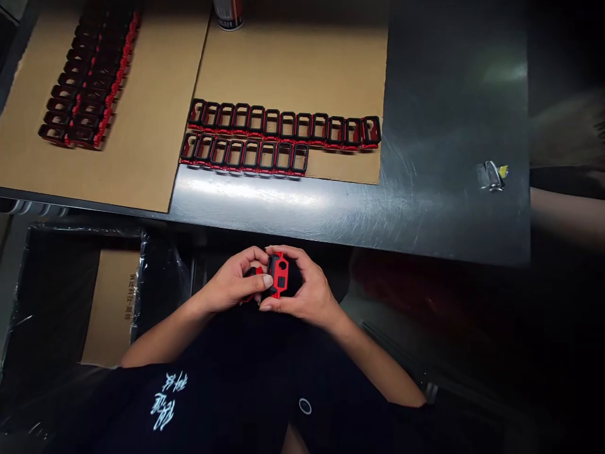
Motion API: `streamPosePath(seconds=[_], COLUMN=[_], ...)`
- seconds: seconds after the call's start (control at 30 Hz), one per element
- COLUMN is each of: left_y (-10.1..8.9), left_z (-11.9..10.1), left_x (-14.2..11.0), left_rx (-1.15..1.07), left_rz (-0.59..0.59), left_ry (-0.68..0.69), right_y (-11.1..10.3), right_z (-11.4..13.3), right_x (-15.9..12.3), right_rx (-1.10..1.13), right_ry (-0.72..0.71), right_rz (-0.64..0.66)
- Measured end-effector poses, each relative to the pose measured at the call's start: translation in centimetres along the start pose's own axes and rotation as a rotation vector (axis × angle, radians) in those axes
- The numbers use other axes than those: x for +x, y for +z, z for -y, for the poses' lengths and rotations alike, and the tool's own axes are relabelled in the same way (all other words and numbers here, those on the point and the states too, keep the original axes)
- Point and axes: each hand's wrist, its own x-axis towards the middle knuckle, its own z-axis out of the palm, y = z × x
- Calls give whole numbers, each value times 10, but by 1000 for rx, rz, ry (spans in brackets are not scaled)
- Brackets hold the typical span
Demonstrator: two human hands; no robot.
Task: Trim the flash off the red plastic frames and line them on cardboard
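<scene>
In front of my body, off the table's edge, my right hand (312, 290) grips a red and black frame (282, 268) between thumb and fingers at its two ends. A round hole and a square hole show in its red face. My left hand (231, 280) is closed, with its thumb pressed on the black side of that frame. Another red and black piece (253, 272) sits within the left fingers, mostly covered by them. On the table, rows of similar black-rimmed red frames (256, 120) stand on a cardboard sheet (293, 57).
A second cardboard sheet (146, 126) at left carries two long columns of frames (87, 94). A can (229, 14) stands at the back. Crumpled foil (492, 176) lies on the dark table (439, 139). A plastic-lined box (42, 302) is at lower left; someone's arm (567, 214) shows at right.
</scene>
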Motion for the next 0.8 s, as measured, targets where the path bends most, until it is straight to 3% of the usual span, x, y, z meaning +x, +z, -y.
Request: streamPosePath(seconds=[0.27, 0.47, 0.6, 0.8], left_y=[-2, 0, 2, 2], left_z=[0, -1, -5, -8], left_x=[0, -2, -7, -10], left_rx=[45, 128, 206, 337], left_rz=[62, 21, -54, -77], left_ry=[58, 123, 142, 134], right_y=[3, 2, -5, -15], right_z=[-6, -6, -2, 2], right_x=[-1, 0, -5, -17], right_rx=[-1, -48, 19, 457], right_ry=[-162, -270, -180, 144], right_rz=[-20, -22, -6, 26])
